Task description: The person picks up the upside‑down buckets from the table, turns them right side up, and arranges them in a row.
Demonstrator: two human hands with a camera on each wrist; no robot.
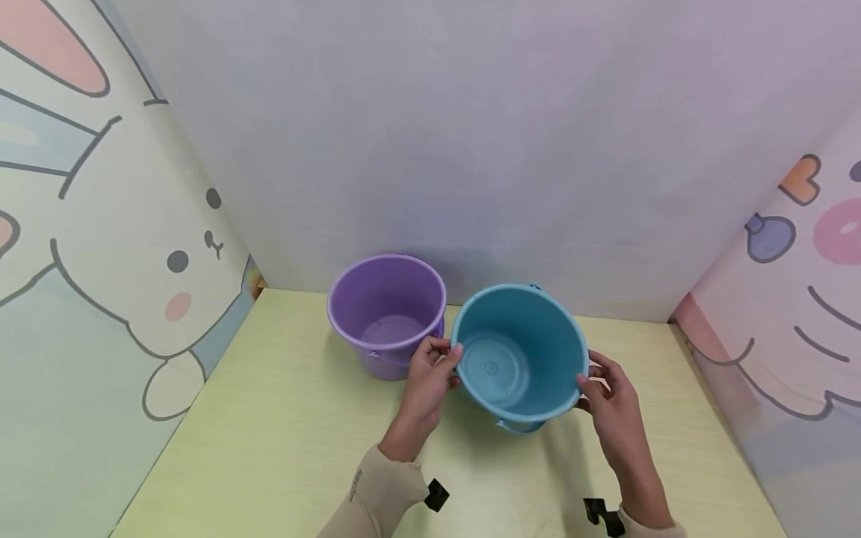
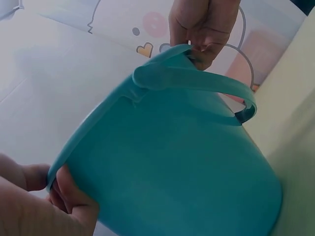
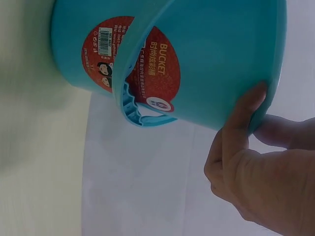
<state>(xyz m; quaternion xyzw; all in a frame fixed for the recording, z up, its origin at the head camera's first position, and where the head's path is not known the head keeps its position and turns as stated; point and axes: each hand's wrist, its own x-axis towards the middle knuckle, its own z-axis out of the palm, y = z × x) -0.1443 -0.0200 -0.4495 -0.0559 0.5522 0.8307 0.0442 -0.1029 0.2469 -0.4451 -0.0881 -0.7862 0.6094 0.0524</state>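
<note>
A blue bucket [image 1: 494, 366] is tipped slightly, its open mouth facing up toward the head camera. My left hand [image 1: 425, 381] pinches its rim on the left side, thumb inside and fingers outside. On the opposite side my right hand [image 1: 615, 411] grips the rim the same way. The bucket's handle [image 2: 206, 83] hangs down against the near side in the left wrist view. A red label [image 3: 130, 64] shows on the outer wall in the right wrist view. Just left of the blue bucket, a purple bucket [image 1: 386, 299] stands upright.
Both buckets are over a pale yellow-green tabletop [image 1: 269, 433]. A plain light backdrop [image 1: 471, 149] rises behind them. Side panels with cartoon drawings stand left [image 1: 114, 246] and right [image 1: 780, 314] of the table.
</note>
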